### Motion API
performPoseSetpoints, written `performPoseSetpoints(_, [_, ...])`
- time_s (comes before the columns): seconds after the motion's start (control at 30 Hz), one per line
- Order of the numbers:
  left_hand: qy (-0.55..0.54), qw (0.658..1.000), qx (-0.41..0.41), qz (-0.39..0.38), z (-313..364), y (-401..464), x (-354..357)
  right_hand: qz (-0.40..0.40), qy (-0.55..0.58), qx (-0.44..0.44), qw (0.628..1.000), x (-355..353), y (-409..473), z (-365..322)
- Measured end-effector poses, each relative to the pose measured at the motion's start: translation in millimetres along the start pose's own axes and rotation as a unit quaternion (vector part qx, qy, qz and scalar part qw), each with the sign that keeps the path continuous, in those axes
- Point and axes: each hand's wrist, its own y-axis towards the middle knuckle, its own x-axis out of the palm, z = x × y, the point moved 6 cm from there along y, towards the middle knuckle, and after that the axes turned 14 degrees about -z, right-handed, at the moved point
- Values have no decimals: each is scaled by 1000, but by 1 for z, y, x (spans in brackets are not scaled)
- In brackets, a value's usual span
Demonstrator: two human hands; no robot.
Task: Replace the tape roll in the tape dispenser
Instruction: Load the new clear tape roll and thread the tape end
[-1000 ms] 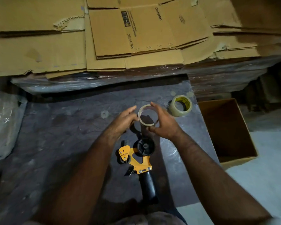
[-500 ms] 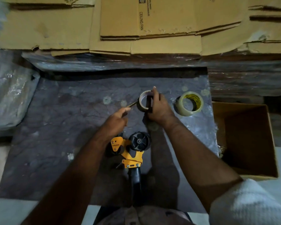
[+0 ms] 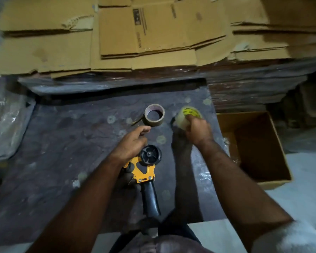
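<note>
A yellow and black tape dispenser (image 3: 144, 170) lies on the dark work surface (image 3: 62, 152), its black hub bare and its handle pointing toward me. The nearly used-up brown tape roll (image 3: 154, 115) rests on the surface beyond it, a short tail of tape trailing left. My left hand (image 3: 130, 145) hovers between the roll and the dispenser, fingers loosely curled, holding nothing. My right hand (image 3: 197, 129) grips the full clear tape roll with a yellow core label (image 3: 187, 115), which is blurred by motion and tilted off the surface.
An open cardboard box (image 3: 254, 147) stands at the right of the surface. Flattened cardboard sheets (image 3: 144, 33) are stacked across the back on wrapped bundles. Crumpled plastic wrap (image 3: 5, 125) lies at the left.
My right hand let go of the brown roll, which now rests on the surface, and moved right to grip the clear roll. My left hand released the tape tail and drew back toward the dispenser.
</note>
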Motion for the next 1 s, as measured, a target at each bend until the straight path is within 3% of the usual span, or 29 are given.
performPoseSetpoints(0.13, [13,998,62,7,9,-29,-8,29,152,-94,984,-2,-62,-41])
performPoseSetpoints(0.3, [-40,987,151,34,14,-94,-32,-48,345,-147,926,11,-137,-111])
performPoseSetpoints(0.47, [-124,974,189,16,-2,-163,-62,-94,346,-209,910,35,-186,-171])
performPoseSetpoints(0.7, [-139,970,199,20,-44,-222,-90,-119,414,-185,883,53,-222,-214])
performPoseSetpoints(1.0, [-147,966,211,13,-41,-240,-88,-140,446,-119,876,64,-233,-228])
